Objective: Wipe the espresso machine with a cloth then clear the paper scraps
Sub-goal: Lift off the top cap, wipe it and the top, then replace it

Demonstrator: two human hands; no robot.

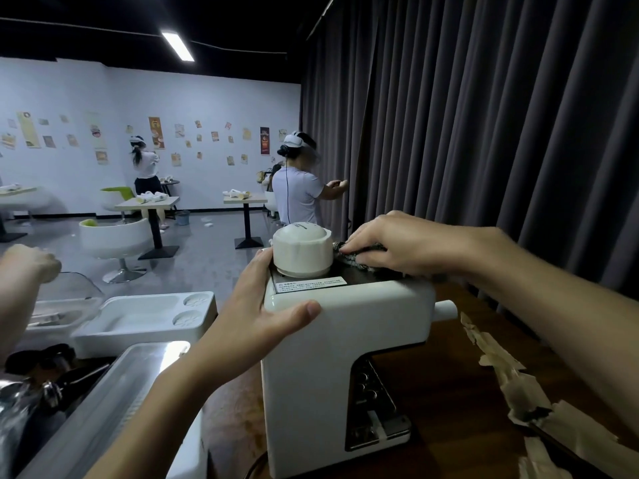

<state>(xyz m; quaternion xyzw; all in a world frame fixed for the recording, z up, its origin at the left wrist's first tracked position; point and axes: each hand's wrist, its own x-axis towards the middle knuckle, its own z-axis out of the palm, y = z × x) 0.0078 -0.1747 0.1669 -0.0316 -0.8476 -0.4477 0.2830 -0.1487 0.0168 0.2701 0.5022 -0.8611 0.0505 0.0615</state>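
1. Two hands engaged. Left hand (262, 305) clamps the espresso machine (345, 340) at its upper corner, thumb across the front edge, fingers wrapped behind.
2. Right hand (390, 243) bunches the cloth (349, 259) under curled fingers on the top plate, touching the round cap (301, 250); the cloth's extent appears largely hidden.
3. Paper scraps (511, 382) lie on the table (449, 426), below the cloth hand, untouched.
4. Risk: a hard wipe may dislodge the cap; a slackened left hold lets the machine slide.
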